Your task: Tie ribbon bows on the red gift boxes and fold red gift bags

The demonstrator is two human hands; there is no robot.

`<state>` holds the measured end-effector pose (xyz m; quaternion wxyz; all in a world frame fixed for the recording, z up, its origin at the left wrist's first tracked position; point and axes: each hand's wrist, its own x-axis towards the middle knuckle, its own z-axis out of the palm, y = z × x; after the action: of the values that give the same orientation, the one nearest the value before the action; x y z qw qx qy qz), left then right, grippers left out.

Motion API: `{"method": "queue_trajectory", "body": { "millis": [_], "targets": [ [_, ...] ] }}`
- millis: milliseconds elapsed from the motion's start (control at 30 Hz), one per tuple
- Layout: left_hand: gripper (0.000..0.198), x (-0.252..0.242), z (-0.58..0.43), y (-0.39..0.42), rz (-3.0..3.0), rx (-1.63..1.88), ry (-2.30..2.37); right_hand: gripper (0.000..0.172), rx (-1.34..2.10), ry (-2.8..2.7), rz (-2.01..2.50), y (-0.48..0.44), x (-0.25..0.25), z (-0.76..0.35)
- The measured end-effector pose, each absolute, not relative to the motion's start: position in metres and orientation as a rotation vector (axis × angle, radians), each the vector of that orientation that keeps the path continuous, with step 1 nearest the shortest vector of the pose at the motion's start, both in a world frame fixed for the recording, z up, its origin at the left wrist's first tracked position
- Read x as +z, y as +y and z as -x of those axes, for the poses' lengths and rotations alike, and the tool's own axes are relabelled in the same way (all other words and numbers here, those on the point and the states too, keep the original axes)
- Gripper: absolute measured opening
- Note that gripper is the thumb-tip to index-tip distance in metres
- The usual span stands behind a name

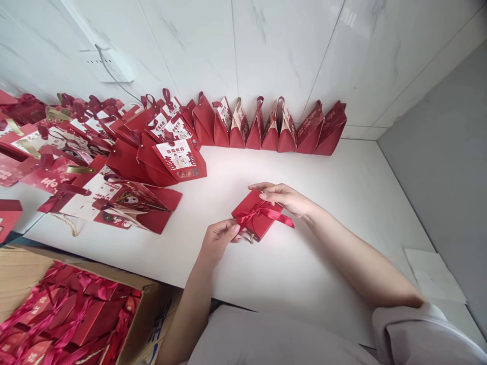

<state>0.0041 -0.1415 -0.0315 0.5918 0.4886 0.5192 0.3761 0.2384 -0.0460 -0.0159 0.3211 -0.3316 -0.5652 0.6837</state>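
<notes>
Between my two hands is a small red gift box [262,229], tied across its top with a shiny red ribbon bow [257,213]. My left hand [220,238] grips the near left corner, thumb on top by one loop of the bow. My right hand [283,198] holds the far right side, its thumb on the top face and its fingers along the back edge. A bit of gold twisted cord [249,237] shows under the near edge of the box. One ribbon tail hangs out to the right.
Red gift boxes with loop handles [254,134] stand in a row along the tiled wall. More are crowded at the left [125,119]. A cardboard carton [142,304] at the lower left holds several ribbon-tied red boxes. White paper [433,274] lies at the right.
</notes>
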Motion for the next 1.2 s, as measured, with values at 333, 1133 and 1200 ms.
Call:
{"method": "queue_trajectory", "body": {
  "millis": [333, 1133, 1200],
  "targets": [
    [0.038, 0.018, -0.002, -0.132, -1.857, 0.9, 1.544, 0.037, 1.791, -1.573, 0.864, -0.047, -0.011, -0.242],
    [0.024, -0.017, -0.017, -0.062, -1.509, 0.93, 1.049, 0.023, 0.014, -2.59, 0.732, -0.125, 0.015, -0.198],
    [0.023, -0.02, -0.016, -0.062, -1.451, 0.951, 1.031, 0.025, -0.044, -2.621, 0.746, -0.129, 0.011, -0.195]
  ]
}}
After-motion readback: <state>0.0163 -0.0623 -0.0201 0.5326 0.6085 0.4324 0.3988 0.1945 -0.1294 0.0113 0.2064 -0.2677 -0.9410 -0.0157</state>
